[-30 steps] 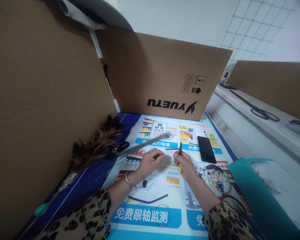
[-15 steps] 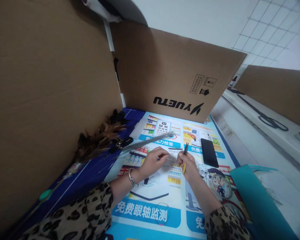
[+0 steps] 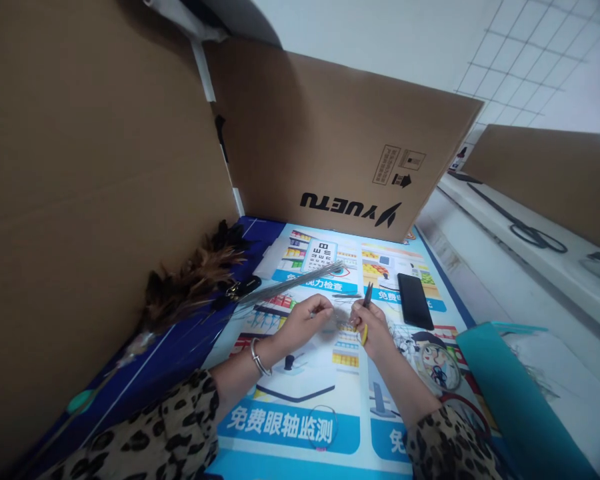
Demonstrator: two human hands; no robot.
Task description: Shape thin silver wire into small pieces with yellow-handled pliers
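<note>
The fingers of my right hand (image 3: 374, 328) were curled tight around a small pointed hand tool with dark tips and a yellow handle (image 3: 364, 335). Its tips pointed up and away from me. The fingers of my left hand (image 3: 303, 325) were bent, with the tips close together, just across from the tool. I could not tell if they were pinching anything, because that bit was too small and blurry. A thin, faint, shiny strand (image 3: 343, 319) seemed to be in the gap between my two hands, just above the surface with the bright printed blue and white cover (image 3: 350, 400).

Past my hands lay a long bundle of thin grey sticks or wires (image 3: 300, 281), pointing slantwise. A few short, thin, dark grey pieces (image 3: 347, 295) lay nearer, by the tool. A flat black phone (image 3: 415, 301) was to the right, and a fluffy bunch of brown and black feathers (image 3: 195, 270) was on the left.

I think I was in the middle of working on the strand. To me, the next move called for steady hands, a careful pinch and keeping the sharp tips off my skin.
</note>
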